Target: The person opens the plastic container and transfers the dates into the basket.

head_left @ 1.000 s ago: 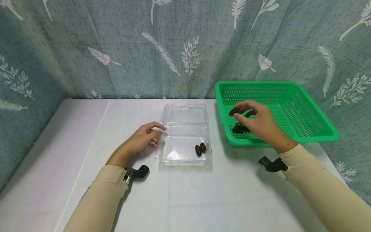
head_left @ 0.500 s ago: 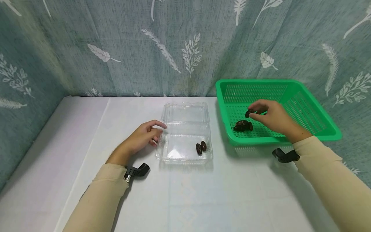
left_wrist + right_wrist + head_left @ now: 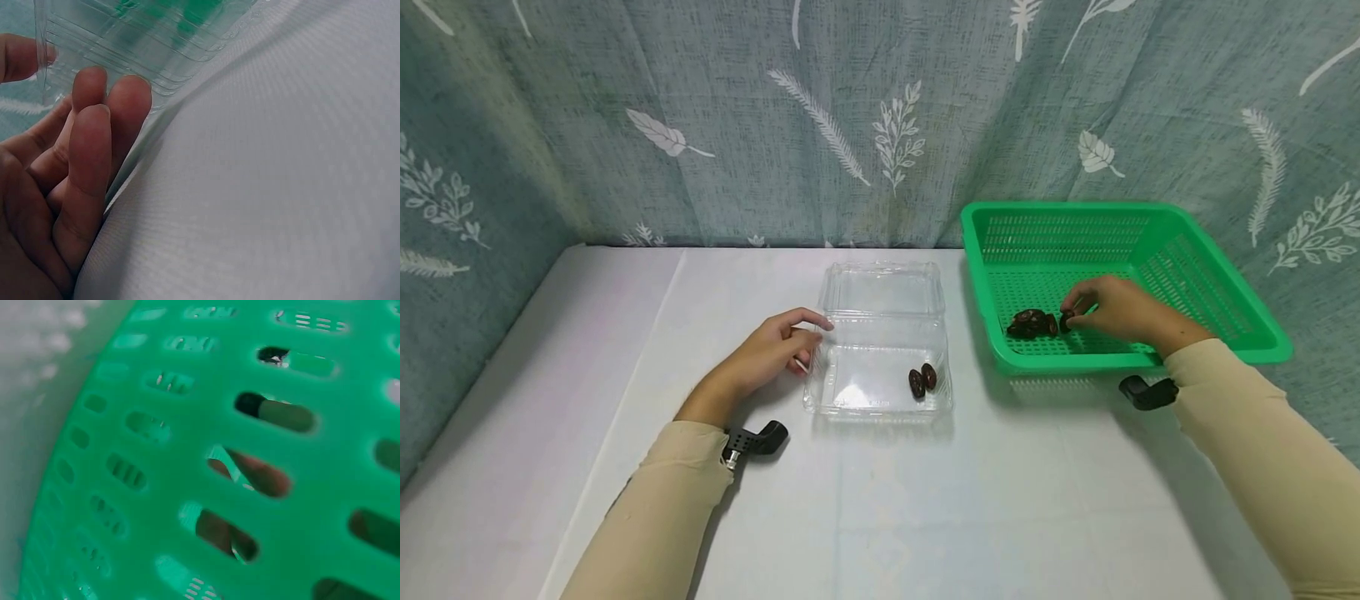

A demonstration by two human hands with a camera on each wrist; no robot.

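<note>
My right hand (image 3: 1108, 310) is down in the green basket (image 3: 1127, 362), its thumb and fingertips pinching a dark date (image 3: 1065, 322). That date is right beside a small cluster of glossy dates (image 3: 1032, 323) on the basket floor. In the right wrist view the basket wall (image 3: 206, 425) covers most of the hand, which shows only through the slots. My left hand (image 3: 769, 354) rests at the left side of the clear plastic clamshell box (image 3: 865, 408), fingers loosely bent against its wall (image 3: 156, 44). Two dates (image 3: 922, 381) lie at the box's right end.
The clamshell's lid (image 3: 883, 289) is folded back toward the curtain (image 3: 737, 125) behind the table. White cloth (image 3: 895, 500) covers the table. A wrist camera (image 3: 758, 439) sits at the left cuff and another camera (image 3: 1147, 392) at the right.
Holding the date, my right hand has moved right across the basket, then lowered next to the cluster, uncovering the dates there. My left hand has stayed at the box.
</note>
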